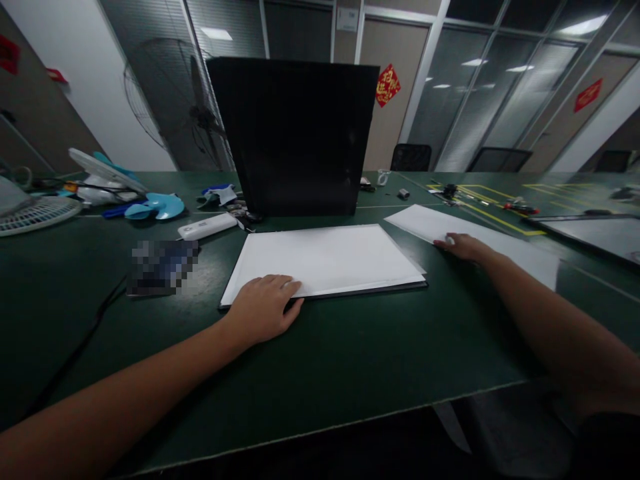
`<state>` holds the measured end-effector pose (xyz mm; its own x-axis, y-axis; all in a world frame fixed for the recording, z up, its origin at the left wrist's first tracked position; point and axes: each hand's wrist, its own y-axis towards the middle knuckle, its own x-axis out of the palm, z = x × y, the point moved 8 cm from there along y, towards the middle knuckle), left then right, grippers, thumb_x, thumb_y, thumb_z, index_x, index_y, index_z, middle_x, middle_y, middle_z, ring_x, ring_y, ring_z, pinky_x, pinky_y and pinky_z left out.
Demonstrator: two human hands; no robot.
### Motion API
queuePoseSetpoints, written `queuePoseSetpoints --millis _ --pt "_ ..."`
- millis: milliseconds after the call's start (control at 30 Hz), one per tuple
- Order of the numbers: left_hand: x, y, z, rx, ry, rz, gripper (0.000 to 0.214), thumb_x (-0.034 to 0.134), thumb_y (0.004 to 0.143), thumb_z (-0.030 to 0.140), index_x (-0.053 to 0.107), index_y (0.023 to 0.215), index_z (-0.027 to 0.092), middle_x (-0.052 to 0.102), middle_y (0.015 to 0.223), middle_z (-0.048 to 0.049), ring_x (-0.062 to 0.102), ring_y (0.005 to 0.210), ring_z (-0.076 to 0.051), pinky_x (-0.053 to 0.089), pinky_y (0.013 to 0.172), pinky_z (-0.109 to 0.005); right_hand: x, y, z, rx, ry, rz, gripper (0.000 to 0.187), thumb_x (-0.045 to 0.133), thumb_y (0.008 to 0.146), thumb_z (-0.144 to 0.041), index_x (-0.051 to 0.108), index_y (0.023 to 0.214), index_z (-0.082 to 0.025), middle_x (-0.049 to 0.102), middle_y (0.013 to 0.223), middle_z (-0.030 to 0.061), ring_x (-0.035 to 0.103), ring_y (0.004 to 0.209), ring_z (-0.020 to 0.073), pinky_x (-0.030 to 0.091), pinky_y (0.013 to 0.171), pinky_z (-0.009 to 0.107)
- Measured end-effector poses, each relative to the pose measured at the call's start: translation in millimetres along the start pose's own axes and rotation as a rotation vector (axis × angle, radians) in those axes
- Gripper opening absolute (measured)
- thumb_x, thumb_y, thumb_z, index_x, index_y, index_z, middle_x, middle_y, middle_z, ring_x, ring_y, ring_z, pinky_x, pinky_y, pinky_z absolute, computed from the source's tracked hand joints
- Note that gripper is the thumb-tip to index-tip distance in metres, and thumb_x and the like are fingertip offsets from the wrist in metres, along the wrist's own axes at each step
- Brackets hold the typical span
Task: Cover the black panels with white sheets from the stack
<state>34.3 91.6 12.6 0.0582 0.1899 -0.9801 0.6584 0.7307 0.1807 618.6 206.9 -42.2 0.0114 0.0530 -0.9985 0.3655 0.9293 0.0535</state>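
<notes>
A stack of white paper (325,260) lies on a dark flat board in the middle of the green table (350,360). My left hand (265,308) rests flat on the stack's near left corner, fingers stretched out. My right hand (463,247) lies on the near edge of a separate loose white sheet (480,240) to the right, fingers flat on the paper. A tall black upright panel (295,133) stands just behind the stack.
A white remote-like device (207,227) and a blurred dark object (163,267) lie to the left, with blue fan blades (150,207) and a fan grille (30,213) further left. A black cable (75,353) runs toward the near edge. Small parts and yellow tape lines (500,213) sit far right.
</notes>
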Motion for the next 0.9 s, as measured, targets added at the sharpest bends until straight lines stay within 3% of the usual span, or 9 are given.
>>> queuePoseSetpoints --millis 133,267,433,567,667,767,833,900 --pt "0.2 0.6 -0.8 0.015 0.007 0.015 0.043 0.044 0.103 0.043 0.07 0.128 0.019 0.072 0.132 -0.0132 0.069 0.118 -0.033 0.058 0.096 -0.052 -13.6 -9.8 -14.2 -0.003 -0.049 -0.008 0.06 0.04 0.103 -0.056 0.07 0.131 -0.013 0.067 0.128 0.0273 0.066 0.112 0.0395 0.05 0.091 0.051" --pt "-2.6 -0.4 0.2 0.023 0.008 0.035 0.041 0.045 0.103 0.04 0.072 0.123 0.018 0.073 0.129 -0.0128 0.07 0.116 -0.033 0.059 0.094 -0.052 -50.5 -35.4 -37.6 0.041 -0.035 0.213 0.058 0.03 0.108 -0.042 0.065 0.133 -0.002 0.067 0.114 0.0362 0.068 0.097 0.0379 0.045 0.08 0.049" --pt "-4.5 -1.4 0.9 0.022 0.009 0.051 0.037 0.048 0.102 0.038 0.074 0.118 0.017 0.075 0.124 -0.0131 0.072 0.112 -0.033 0.061 0.091 -0.052 -93.7 -93.9 -110.8 -0.069 -0.077 0.473 0.054 0.028 0.108 -0.041 0.062 0.137 -0.009 0.074 0.099 0.0266 0.07 0.086 0.0345 0.048 0.076 0.043" --pt "-8.4 -3.9 4.0 0.086 0.033 0.147 0.033 0.052 0.101 0.035 0.073 0.119 0.016 0.075 0.123 -0.0138 0.072 0.112 -0.033 0.063 0.09 -0.051 -96.5 -150.3 -196.5 -0.479 -0.109 0.483 0.046 0.036 0.107 -0.03 0.058 0.146 -0.021 0.075 0.121 0.0148 0.073 0.085 0.0269 0.053 0.069 0.035" --pt "-20.5 -13.7 19.6 0.302 0.068 0.328 0.029 0.054 0.101 0.025 0.072 0.122 0.016 0.074 0.128 -0.0127 0.07 0.119 -0.031 0.061 0.098 -0.048 -79.7 -190.5 -246.2 -0.822 -0.133 0.386 0.046 0.046 0.102 -0.019 0.061 0.145 -0.027 0.073 0.132 0.008 0.074 0.096 0.0245 0.057 0.07 0.033" --pt "-27.9 -26.8 38.1 0.535 0.12 0.444 0.031 0.055 0.101 0.017 0.068 0.129 0.019 0.067 0.142 -0.0108 0.062 0.132 -0.027 0.053 0.111 -0.045 -62.0 -222.7 -275.9 -1.065 -0.13 0.282 0.044 0.056 0.099 -0.019 0.062 0.143 -0.026 0.073 0.132 0.0068 0.074 0.105 0.0254 0.061 0.078 0.037" --pt "-26.5 -26.8 41.9 0.56 0.152 0.427 0.038 0.055 0.102 0.017 0.062 0.138 0.02 0.058 0.152 -0.0119 0.056 0.14 -0.028 0.048 0.117 -0.047 -58.4 -236.7 -286.6 -1.149 -0.087 0.268 0.039 0.056 0.102 -0.023 0.064 0.141 -0.024 0.073 0.132 0.0081 0.074 0.107 0.0262 0.061 0.084 0.041" --pt "-20.9 -19.8 38.9 0.499 0.155 0.348 0.043 0.054 0.103 0.022 0.057 0.146 0.019 0.055 0.155 -0.0147 0.053 0.143 -0.031 0.047 0.117 -0.05 -60.9 -243.1 -291.2 -1.204 -0.004 0.272 0.037 0.053 0.106 -0.03 0.065 0.14 -0.023 0.073 0.132 0.0086 0.074 0.109 0.0258 0.061 0.088 0.043"
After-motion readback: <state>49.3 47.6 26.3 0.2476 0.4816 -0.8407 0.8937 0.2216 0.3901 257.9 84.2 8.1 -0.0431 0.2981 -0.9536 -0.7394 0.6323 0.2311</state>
